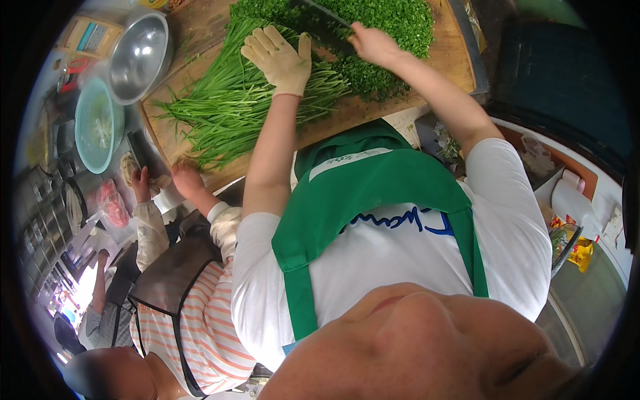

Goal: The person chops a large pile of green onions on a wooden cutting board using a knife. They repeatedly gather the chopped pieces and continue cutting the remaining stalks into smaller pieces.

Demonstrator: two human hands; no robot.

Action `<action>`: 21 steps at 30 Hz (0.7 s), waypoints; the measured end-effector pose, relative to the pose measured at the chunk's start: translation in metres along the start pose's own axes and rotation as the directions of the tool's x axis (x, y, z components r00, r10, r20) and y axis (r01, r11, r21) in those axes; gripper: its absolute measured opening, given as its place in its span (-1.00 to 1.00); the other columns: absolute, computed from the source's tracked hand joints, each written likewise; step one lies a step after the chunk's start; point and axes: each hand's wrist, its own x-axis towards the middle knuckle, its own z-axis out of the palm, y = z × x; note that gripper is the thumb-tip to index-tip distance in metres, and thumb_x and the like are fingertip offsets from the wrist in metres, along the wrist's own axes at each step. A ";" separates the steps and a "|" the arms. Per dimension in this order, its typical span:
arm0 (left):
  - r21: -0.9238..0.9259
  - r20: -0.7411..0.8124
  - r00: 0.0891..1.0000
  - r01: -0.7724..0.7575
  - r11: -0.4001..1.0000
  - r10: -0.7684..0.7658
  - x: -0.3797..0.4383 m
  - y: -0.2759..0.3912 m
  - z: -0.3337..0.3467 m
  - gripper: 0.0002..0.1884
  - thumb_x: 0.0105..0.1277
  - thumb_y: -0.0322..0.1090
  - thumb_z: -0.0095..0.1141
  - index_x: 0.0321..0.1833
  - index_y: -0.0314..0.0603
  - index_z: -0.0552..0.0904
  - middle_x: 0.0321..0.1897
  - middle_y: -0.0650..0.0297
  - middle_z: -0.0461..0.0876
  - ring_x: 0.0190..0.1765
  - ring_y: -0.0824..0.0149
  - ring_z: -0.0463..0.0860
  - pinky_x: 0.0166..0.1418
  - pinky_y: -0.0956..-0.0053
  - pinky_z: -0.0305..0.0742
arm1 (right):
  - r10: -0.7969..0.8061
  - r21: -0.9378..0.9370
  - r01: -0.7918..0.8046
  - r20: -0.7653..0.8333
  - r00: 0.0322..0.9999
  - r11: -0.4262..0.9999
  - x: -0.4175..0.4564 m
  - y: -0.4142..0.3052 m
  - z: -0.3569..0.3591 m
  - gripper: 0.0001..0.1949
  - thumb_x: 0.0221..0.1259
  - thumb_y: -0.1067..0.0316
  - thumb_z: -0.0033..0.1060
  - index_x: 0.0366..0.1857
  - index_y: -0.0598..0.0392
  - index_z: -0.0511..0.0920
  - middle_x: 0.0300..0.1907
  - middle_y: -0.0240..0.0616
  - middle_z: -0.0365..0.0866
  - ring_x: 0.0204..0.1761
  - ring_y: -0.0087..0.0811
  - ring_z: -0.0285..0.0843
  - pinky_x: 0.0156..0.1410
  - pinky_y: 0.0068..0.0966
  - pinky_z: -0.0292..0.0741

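A cream knit glove covers my left hand [282,60], which lies flat on a spread of long green chives [220,115] with the thumb apart from the fingers. My right hand [376,46] grips a broad-bladed kitchen knife [320,25]; its handle is hidden in my fist. Under and beyond the blade, finely chopped chives [395,22] form a large heap. The cut ends of the whole stalks point towards the knife, just right of my glove. All of this rests on a wooden cutting board [452,65].
A steel bowl [139,57] and a pale green plastic basin [99,125] stand left of the board. A co-worker's hand [187,179] touches the board's near left corner; the other holds a cloth [129,167]. Pink plastic bags [114,202] lie farther left.
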 end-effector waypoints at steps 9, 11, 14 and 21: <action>-0.359 0.364 0.716 -0.482 0.799 0.596 -0.035 0.034 -0.085 -0.10 -0.24 0.21 0.35 0.12 -0.27 0.38 0.04 0.08 0.34 0.13 0.02 0.28 0.26 0.07 0.13 | -0.110 0.152 0.172 -0.349 0.931 0.973 -0.038 0.048 -0.052 -0.72 0.25 0.18 0.11 -0.16 0.13 0.35 -0.43 0.12 0.58 -0.35 0.16 0.55 -0.28 -0.04 0.46; -0.268 0.384 0.719 -0.513 0.816 0.579 -0.042 0.029 -0.070 -0.18 -0.23 0.16 0.37 0.09 -0.19 0.45 0.04 0.15 0.38 0.15 0.04 0.31 0.24 0.08 0.16 | -0.047 0.137 0.093 -0.306 0.951 0.986 -0.059 0.046 -0.040 -0.76 0.33 0.28 -0.01 -0.02 0.11 0.33 -0.50 0.02 0.57 -0.45 0.01 0.57 -0.34 -0.15 0.48; -0.146 0.317 0.797 -0.495 0.857 0.514 -0.026 0.032 -0.049 -0.16 -0.22 0.15 0.38 0.10 -0.24 0.42 0.05 0.14 0.37 0.14 0.02 0.31 0.22 0.04 0.15 | 0.049 0.215 0.011 -0.274 0.961 0.977 -0.089 0.036 -0.021 -0.83 0.29 0.35 -0.03 -0.14 0.11 0.28 -0.56 -0.03 0.54 -0.50 0.00 0.55 -0.41 -0.09 0.45; -0.213 0.231 0.874 -0.384 0.898 0.428 -0.013 0.032 -0.042 -0.16 -0.27 0.06 0.46 0.09 -0.26 0.42 0.01 0.10 0.39 0.11 0.00 0.33 0.19 0.02 0.18 | 0.094 0.074 -0.086 -0.112 0.989 0.994 -0.133 0.015 0.008 -0.81 0.25 0.37 -0.06 -0.15 0.16 0.25 -0.57 0.10 0.53 -0.46 0.17 0.53 -0.34 0.04 0.42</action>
